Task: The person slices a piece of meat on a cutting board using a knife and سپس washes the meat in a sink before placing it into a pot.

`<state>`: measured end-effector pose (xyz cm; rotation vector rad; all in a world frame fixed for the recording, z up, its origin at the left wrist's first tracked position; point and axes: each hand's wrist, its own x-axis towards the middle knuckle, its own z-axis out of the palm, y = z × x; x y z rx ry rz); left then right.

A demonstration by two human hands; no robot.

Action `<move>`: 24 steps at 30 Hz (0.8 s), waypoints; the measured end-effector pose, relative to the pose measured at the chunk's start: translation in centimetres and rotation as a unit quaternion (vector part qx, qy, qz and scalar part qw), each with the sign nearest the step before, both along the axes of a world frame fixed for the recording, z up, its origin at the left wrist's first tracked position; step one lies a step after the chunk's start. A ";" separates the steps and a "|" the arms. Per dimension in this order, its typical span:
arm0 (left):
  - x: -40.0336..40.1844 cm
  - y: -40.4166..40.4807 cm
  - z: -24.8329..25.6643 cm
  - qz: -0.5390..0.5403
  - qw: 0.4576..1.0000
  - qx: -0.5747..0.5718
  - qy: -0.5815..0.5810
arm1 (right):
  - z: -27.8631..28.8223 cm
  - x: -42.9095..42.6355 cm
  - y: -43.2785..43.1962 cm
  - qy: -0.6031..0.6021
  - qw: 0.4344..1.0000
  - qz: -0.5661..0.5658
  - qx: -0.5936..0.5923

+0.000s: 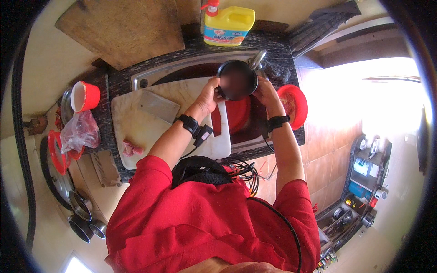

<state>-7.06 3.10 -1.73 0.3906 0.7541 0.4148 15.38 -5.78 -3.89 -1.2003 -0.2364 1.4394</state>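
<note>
Both my hands hold a round dark bowl (238, 80) over the sink, close to the faucet (258, 58); its inside is blurred. My left hand (209, 95) grips its left side, and my right hand (267, 91) is at its right rim. Below and left of the bowl, a white cutting board (191, 85) lies partly across the sink. A cleaver (159, 105) rests flat on the board, and a small piece of raw meat (131, 148) lies near its lower left corner. A red basin (237, 117) sits in the sink, partly hidden by the board and bowl.
A yellow detergent jug (228, 26) stands behind the sink. To the right is a red bowl (300, 105) at the counter's edge. On the left are a red tub (86, 96) and a plastic bag (80, 131). A large wooden board (126, 30) leans on the wall.
</note>
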 end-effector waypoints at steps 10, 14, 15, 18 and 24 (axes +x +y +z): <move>-0.1 0.0 0.4 -0.009 1.000 -0.002 0.007 | 1.1 -0.5 0.0 0.010 1.000 -0.019 -0.015; -0.1 -0.1 0.6 0.000 1.000 -0.007 0.014 | 0.0 -0.1 0.1 0.034 0.999 -0.021 -0.002; -0.1 -0.1 1.1 -0.001 1.000 0.007 0.022 | -0.4 0.0 0.1 0.044 0.999 -0.020 -0.004; -0.4 -0.1 1.4 0.003 0.999 0.021 0.030 | -2.0 0.4 -0.2 -0.065 0.996 0.048 0.040; -0.2 -0.1 1.5 0.004 1.000 0.018 0.020 | -5.0 2.0 -0.9 -0.179 0.973 0.100 0.103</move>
